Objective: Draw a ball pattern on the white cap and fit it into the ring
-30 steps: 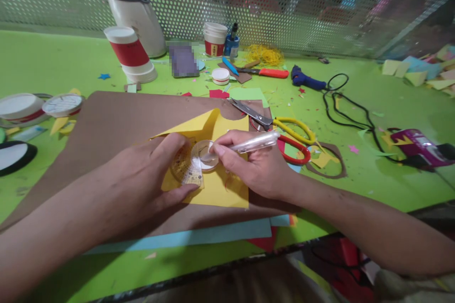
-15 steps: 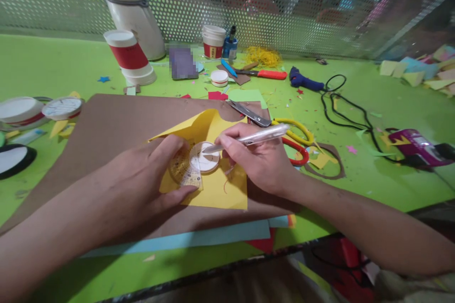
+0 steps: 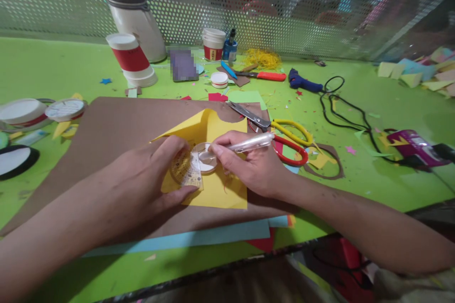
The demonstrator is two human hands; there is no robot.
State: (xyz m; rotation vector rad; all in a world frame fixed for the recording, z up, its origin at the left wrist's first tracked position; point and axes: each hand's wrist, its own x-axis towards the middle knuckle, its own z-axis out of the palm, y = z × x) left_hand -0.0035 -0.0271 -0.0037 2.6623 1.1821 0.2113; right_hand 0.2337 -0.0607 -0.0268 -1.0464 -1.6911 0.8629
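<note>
My right hand [image 3: 254, 165] pinches one pen [image 3: 245, 143] — its long axis runs left-right, tip pointing left onto one round lid [image 3: 205, 158]. My left hand [image 3: 142, 184], fingers pressed down, pins the lid and a clear protractor [image 3: 185, 170] on one yellow sheet [image 3: 216, 189] atop brown card [image 3: 117, 123]. One pair of scissors [image 3: 284, 132] lies just right, on the counter [image 3: 391, 184].

Bright green table [image 3: 53, 61] littered with paper scraps. Perforated metal mesh screen [image 3: 284, 4] runs along the back edge, blurred coloured shapes behind it. Dark table edge [image 3: 213, 272] at front. Lighting dim, indoor, even.
</note>
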